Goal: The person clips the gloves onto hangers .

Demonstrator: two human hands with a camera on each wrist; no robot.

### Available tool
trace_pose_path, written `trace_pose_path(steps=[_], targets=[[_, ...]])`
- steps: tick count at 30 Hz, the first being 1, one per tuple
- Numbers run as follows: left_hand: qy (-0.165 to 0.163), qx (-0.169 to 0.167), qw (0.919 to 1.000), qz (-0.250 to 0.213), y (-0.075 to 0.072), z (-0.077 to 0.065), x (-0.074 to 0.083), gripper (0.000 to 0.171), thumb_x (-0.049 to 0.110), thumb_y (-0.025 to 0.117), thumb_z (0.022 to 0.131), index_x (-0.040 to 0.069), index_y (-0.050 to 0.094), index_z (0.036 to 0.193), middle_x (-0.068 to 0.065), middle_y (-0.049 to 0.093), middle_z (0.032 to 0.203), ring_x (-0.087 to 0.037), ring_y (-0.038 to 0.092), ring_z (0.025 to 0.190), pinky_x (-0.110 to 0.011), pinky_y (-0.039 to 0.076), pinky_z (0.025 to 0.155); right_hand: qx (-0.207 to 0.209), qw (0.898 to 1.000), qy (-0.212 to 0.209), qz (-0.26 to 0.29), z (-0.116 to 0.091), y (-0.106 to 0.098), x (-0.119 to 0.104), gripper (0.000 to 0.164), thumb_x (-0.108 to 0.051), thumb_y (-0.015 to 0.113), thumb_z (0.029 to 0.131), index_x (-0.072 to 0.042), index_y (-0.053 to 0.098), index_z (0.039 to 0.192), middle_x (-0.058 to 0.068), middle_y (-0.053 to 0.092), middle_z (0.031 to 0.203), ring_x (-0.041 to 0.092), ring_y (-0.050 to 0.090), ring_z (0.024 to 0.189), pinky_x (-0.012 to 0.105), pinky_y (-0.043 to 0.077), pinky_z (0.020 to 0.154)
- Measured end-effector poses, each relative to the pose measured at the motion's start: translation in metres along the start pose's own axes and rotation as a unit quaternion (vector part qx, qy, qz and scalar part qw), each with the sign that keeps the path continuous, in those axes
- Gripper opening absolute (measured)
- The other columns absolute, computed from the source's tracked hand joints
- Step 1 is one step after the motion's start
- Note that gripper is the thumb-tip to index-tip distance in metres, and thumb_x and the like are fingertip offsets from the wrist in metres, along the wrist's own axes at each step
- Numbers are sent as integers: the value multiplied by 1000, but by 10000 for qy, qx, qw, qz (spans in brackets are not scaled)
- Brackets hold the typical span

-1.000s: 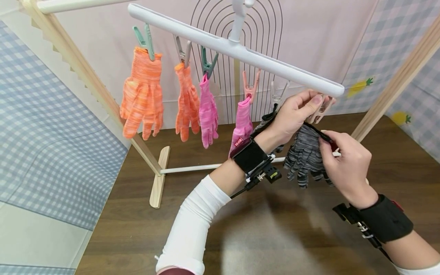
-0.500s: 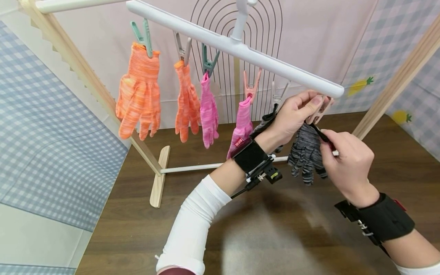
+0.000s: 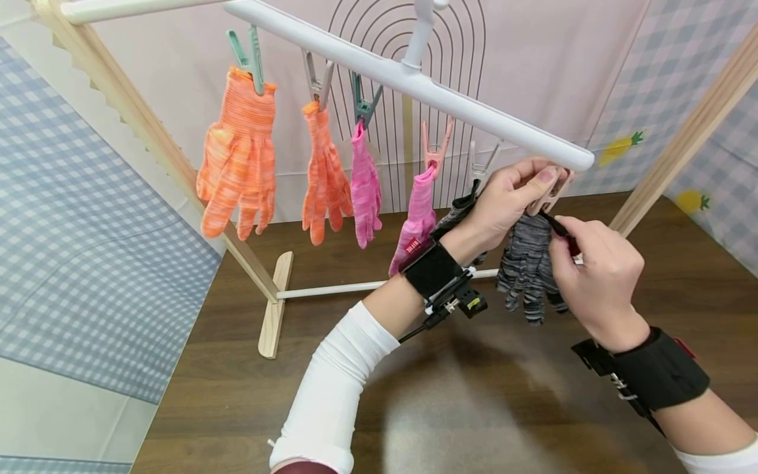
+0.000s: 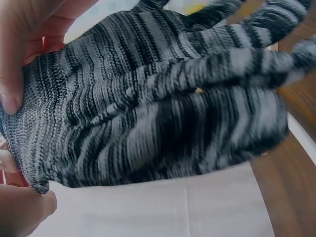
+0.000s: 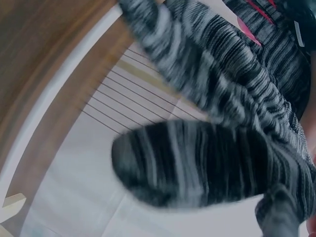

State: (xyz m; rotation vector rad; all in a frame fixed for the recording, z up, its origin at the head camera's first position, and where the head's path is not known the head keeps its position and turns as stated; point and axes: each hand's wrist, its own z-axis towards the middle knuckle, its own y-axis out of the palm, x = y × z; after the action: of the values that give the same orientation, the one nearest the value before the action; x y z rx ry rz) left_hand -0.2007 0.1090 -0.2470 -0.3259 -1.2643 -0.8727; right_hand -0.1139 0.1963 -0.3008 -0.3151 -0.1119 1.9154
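In the head view my left hand (image 3: 506,201) pinches a pale pink clothespin (image 3: 553,196) below the right end of the white hanger bar (image 3: 474,108). My right hand (image 3: 601,276) pinches the black cuff of a black-and-grey striped glove (image 3: 527,260), whose fingers dangle downward. The cuff's upper edge sits right at the clothespin's tips. Close up, the same knitted glove (image 4: 128,98) fills the left wrist view, and its finger (image 5: 192,163) crosses the right wrist view. Behind my left wrist another dark striped glove (image 3: 458,214) hangs from a clear clothespin (image 3: 481,161), partly hidden.
Two orange gloves (image 3: 239,151) and two pink gloves (image 3: 365,187) hang from clothespins further left along the bar. A wooden rack post (image 3: 687,125) stands at right, another post (image 3: 136,138) at left. A white lower rail (image 3: 331,289) runs above the brown tabletop (image 3: 237,408).
My right hand has brought the glove's cuff slightly up and in, closer to the clothespin tips. The hanger's left end has risen a little, and the orange and pink gloves sway.
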Motion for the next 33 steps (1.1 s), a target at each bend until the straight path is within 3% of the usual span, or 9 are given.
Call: trace_pose_path(steps=[5,13,17,21,25,28,33], targets=[[7,-103,9998,172,-1,0,0,26,2,40,93,-15,46,111,-30,51,115,-2,47,65,-14,31,51,60,10000,58,-25,2,1,-2,19,-5,49,82,6,64,84,21,54,63,31,43,51,36,26,52],[-29,-211,9995,218,-1,0,0,27,3,38,93,-14,46,113,-30,50,117,-1,43,60,-15,29,49,161,9998,88,-91,5,1,-4,20,-7,49,83,7,64,84,21,54,62,32,45,52,39,28,52],[47,-241,9995,182,-1,-1,-2,26,3,38,93,-13,46,113,-24,55,100,-4,38,55,-16,29,50,163,9998,62,-87,4,1,-3,19,-7,50,83,6,64,83,20,54,61,32,45,52,39,27,52],[8,-202,9998,78,0,-2,-2,27,3,38,93,-13,46,113,-25,53,99,-5,43,61,-15,33,54,67,9999,80,-34,3,-1,-2,19,-9,51,82,5,65,83,19,54,61,30,45,52,37,27,52],[-112,-187,9995,248,1,-5,3,28,4,37,94,-12,46,114,-28,52,113,-13,58,89,-13,38,61,-258,9995,190,-12,2,-3,0,25,-16,51,82,5,64,87,19,56,64,27,45,54,31,27,53],[-192,-259,9981,533,2,-8,9,30,6,36,94,-10,46,118,-25,52,118,-19,55,108,-11,40,66,-524,9981,313,-68,2,-4,1,30,-22,53,80,5,64,91,20,58,69,26,45,56,28,25,54],[-277,-282,9979,508,3,-8,12,31,6,37,94,-8,44,121,-23,51,121,-20,51,114,-9,42,77,-582,9970,497,-134,6,-2,1,30,-22,58,79,5,64,89,21,61,74,29,49,60,31,28,56]])
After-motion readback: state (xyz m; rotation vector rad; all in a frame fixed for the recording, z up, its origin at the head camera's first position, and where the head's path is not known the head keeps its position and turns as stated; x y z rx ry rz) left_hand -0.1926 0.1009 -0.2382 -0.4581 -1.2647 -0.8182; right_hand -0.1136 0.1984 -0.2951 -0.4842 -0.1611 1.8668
